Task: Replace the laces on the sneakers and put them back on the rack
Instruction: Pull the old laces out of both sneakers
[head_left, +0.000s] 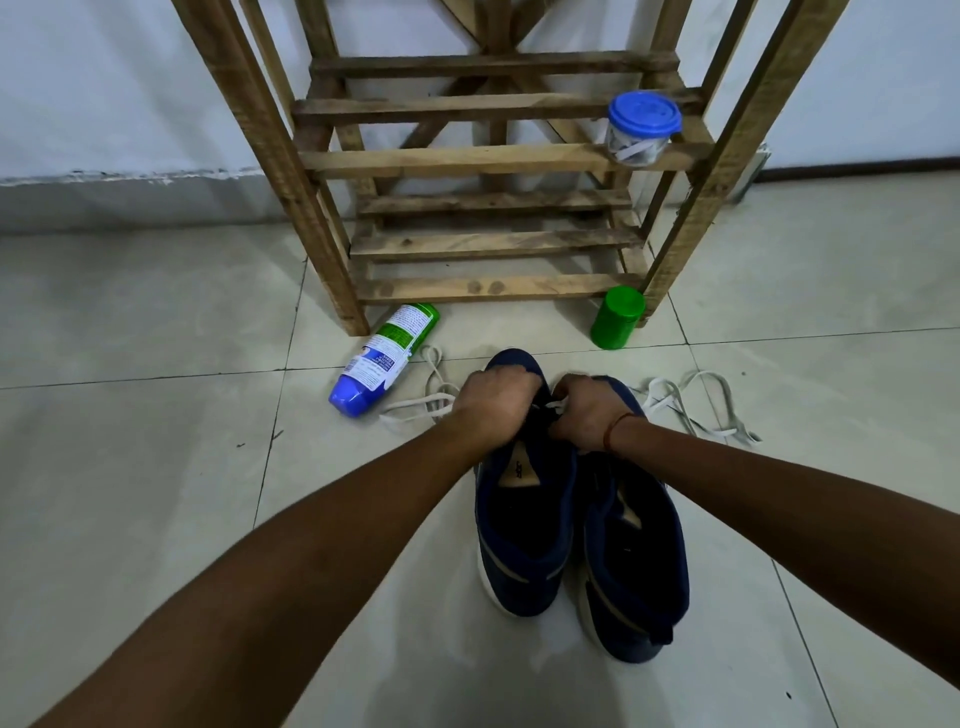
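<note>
Two navy sneakers sit side by side on the tiled floor, toes toward the wooden rack (332, 218); the left sneaker (524, 519) is the one being laced, the right sneaker (631, 551) lies touching it. Both hands work over the left shoe's eyelets: the left hand (496, 410) is curled closed on the shoe's front, though what it pinches is hidden, and the right hand (587, 415) is closed on a white lace end (557, 406) at the throat. One loose white lace (426, 400) trails left, just beside a tipped bottle (384, 358); another lace (696, 405) lies coiled to the right. Likely risks: the trailing lace could snag under the bottle and roll it, the lace could pull right through an eyelet if its far end is not held, or the ends could come out uneven. A green jar (617, 318) stands by the rack's leg and a blue-lidded tub (641, 129) sits on a slat, both in the way when shoes go back.
</note>
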